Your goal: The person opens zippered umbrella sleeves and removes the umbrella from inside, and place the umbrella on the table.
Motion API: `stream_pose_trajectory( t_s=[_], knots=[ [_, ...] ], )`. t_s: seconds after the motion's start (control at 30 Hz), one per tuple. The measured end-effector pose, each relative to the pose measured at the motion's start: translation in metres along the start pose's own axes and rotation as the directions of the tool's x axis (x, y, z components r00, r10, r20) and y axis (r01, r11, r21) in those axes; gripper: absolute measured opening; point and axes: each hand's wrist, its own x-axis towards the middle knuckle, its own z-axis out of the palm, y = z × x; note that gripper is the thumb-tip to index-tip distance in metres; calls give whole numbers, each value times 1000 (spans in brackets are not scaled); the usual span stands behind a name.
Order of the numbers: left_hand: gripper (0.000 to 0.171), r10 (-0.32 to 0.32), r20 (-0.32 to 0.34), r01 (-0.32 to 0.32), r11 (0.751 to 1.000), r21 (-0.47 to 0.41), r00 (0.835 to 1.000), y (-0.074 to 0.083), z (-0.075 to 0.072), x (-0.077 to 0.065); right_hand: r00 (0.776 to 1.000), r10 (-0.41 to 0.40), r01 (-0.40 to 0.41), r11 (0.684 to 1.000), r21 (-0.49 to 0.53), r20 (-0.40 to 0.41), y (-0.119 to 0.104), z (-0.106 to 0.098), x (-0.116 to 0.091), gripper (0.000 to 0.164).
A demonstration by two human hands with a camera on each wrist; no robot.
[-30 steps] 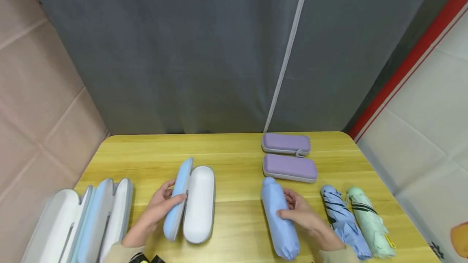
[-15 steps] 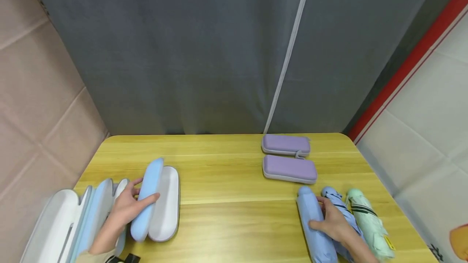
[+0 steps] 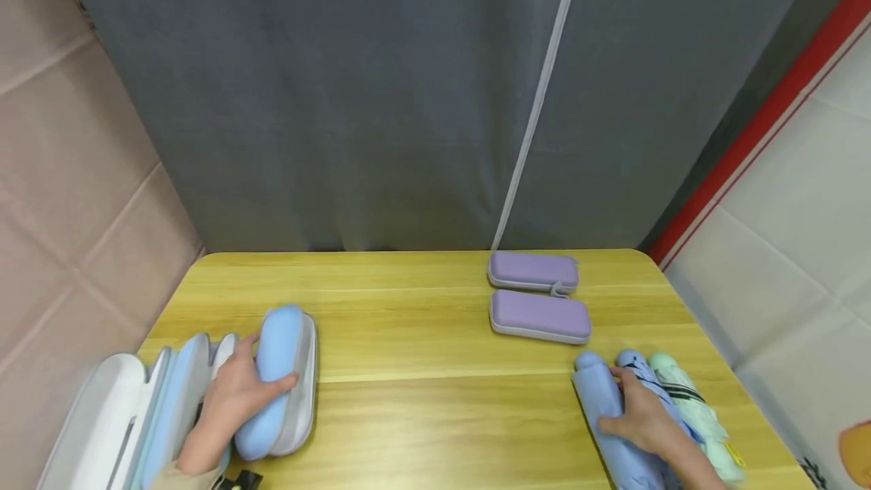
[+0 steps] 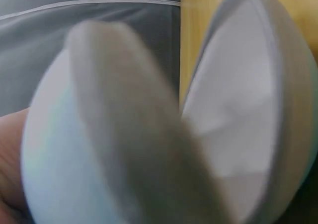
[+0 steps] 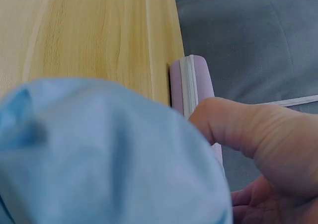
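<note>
In the head view, my left hand (image 3: 234,392) grips a light blue glasses case (image 3: 275,376), thumb and fingers on its lid. The left wrist view shows the lid partly raised from the base (image 4: 238,114), whose pale lining is in sight. On the right, my right hand (image 3: 643,410) holds a folded blue umbrella (image 3: 599,399), which lies lengthwise at the right of the table. Beside it, partly behind that hand, is a second blue umbrella with dark marks (image 3: 636,365). A mint green umbrella (image 3: 687,399) lies furthest right.
Several white and blue cases (image 3: 146,414) stand side by side at the table's left. Two purple zip cases (image 3: 540,316) lie toward the back right. A grey curtain (image 3: 340,97) hangs behind the wooden table (image 3: 408,301).
My left hand has moved the glasses case left toward the row, and its lid has come closer to the base. My right hand has moved the blue umbrella right, against the other umbrellas.
</note>
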Motion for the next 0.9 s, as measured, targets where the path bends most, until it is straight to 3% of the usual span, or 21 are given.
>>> stream_pose_trajectory(
  t_s=[0.3, 0.5, 0.6, 0.67, 0.77, 0.87, 0.9],
  knots=[
    [105, -10, 17, 9, 999, 50, 1000, 4, 5, -3, 999, -33, 33, 996, -82, -5, -5, -2, 3, 89],
    [89, 31, -36, -29, 997, 75, 999, 13, -3, -11, 998, -61, 62, 993, -102, 8, -12, -8, 2, 92],
    [77, 86, -97, -79, 994, 81, 992, 26, -6, -18, 996, -92, 90, 991, -95, -21, -18, -9, 3, 90],
    [69, 145, -146, -136, 988, 68, 979, 41, -7, -21, 991, -124, 120, 990, -81, -49, -22, -11, 6, 88],
    [54, 262, -236, -268, 963, 8, 936, 67, -1, -20, 981, -165, 161, 986, -51, -98, -27, -14, 14, 83],
    [40, 373, -275, -415, 902, -115, 886, 91, 16, -6, 970, -190, 186, 982, -37, -153, -29, -16, 27, 78],
    [36, 392, -271, -446, 878, -174, 879, 98, 24, 0, 967, -192, 188, 981, -38, -167, -29, -17, 32, 77]
  ],
)
